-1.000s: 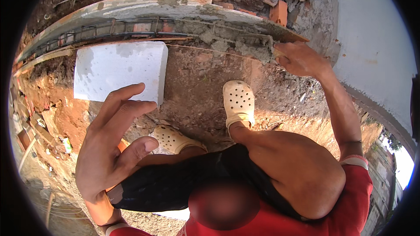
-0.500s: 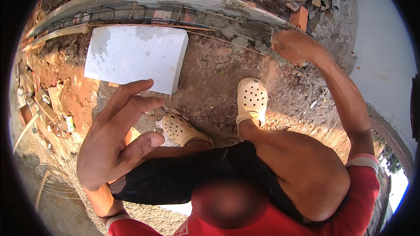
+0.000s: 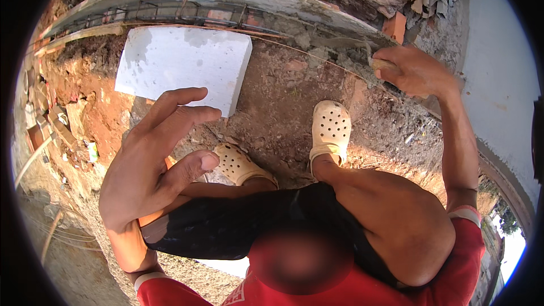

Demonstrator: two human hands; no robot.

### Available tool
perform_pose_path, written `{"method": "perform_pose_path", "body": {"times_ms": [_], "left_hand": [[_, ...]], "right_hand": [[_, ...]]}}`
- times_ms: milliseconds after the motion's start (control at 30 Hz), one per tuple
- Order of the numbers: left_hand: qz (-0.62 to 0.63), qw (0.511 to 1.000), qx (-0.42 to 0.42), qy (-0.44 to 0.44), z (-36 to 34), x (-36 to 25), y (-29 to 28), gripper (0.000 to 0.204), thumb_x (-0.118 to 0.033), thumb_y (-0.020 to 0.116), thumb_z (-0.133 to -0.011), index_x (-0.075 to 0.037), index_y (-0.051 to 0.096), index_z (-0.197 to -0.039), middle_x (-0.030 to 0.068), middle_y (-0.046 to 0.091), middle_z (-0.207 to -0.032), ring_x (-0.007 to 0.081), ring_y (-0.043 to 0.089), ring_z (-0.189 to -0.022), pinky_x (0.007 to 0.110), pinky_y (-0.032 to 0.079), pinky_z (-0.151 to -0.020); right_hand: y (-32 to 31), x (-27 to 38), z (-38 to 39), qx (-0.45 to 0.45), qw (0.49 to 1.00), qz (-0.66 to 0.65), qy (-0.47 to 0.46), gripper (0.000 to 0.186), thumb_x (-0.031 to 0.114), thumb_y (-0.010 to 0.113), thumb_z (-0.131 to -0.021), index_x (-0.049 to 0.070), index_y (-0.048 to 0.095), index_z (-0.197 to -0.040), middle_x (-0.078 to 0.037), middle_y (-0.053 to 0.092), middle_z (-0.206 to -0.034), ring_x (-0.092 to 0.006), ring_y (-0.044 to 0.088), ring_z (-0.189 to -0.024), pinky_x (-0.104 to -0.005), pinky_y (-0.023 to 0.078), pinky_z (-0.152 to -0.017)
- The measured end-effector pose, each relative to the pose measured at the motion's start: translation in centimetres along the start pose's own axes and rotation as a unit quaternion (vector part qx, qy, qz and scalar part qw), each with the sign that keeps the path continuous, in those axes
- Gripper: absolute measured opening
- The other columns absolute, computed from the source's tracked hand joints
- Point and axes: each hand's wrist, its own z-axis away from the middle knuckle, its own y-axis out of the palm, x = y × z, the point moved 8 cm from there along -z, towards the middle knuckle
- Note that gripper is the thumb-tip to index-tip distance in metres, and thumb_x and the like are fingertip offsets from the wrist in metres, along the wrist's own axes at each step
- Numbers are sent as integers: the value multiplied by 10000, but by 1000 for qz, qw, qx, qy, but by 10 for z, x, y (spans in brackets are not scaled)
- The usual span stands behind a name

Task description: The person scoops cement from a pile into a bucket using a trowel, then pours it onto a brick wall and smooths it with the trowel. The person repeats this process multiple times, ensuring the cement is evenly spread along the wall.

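Observation:
My right hand [image 3: 416, 71] is closed round the wooden handle [image 3: 385, 65] of what looks like a trowel. Its thin metal part reaches left over wet grey mortar [image 3: 309, 37] in the trench-like form, and the blade's outline is hard to make out. My left hand [image 3: 161, 150] hangs with fingers spread and thumb apart, holding nothing. Beyond its fingertips lies a large white block [image 3: 184, 59], with damp grey patches along its far edge. A steel rebar cage [image 3: 153, 11] runs inside the form left of the mortar.
A string [image 3: 323, 62] stretches along the form's near side. At the far right an orange brick [image 3: 395, 26] stands close to a pale wall [image 3: 498, 79]. My feet, in beige clogs [image 3: 331, 127], rest on the dirt. Rubble and wood pieces [image 3: 62, 130] lie at left.
My right hand has shifted right with the trowel, and its wooden handle now shows. The left hand stays spread in nearly the same place. The whole view has tilted slightly.

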Motion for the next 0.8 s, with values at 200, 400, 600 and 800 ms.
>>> {"method": "perform_pose_path", "body": {"times_ms": [200, 400, 600, 800], "left_hand": [[-39, 999, 16, 3, 2, -3, 0, 491, -203, 728, -910, 45, 607, -1316, 167, 494, -1471, 211, 662, -1026, 306, 567, -758], [5, 1000, 3, -7, 4, 0, -2, 504, -232, 732, -900, 42, 616, -1306, 201, 500, -1466, 280, 637, -1120, 340, 559, -819], [22, 1000, 2, 4, 1, -1, 1, 487, -262, 756, -901, 5, 633, -1289, 238, 531, -1423, 416, 594, -1243, 440, 501, -995], [-4, 1000, 19, 18, 0, 0, 2, 505, -219, 741, -901, 46, 611, -1310, 198, 487, -1475, 296, 621, -1181, 349, 575, -850]], "right_hand": [[2, 11, -15, -155, 986, 53, -36, 464, 329, 614, -1001, 28, 613, -1354, -230, 697, -1161, -382, 664, -1049, -455, 508, -958], [-14, -17, 16, -84, 995, 55, 9, 432, 274, 676, -932, 18, 660, -1280, -233, 705, -1087, -381, 668, -958, -460, 512, -862], [14, -37, 15, -58, 997, 32, -50, 413, 263, 687, -917, 18, 672, -1250, -224, 715, -985, -383, 688, -873, -467, 515, -795], [34, -25, 6, -133, 983, 87, -88, 448, 318, 688, -944, 31, 663, -1287, -232, 714, -1079, -373, 695, -931, -453, 524, -826]]}}
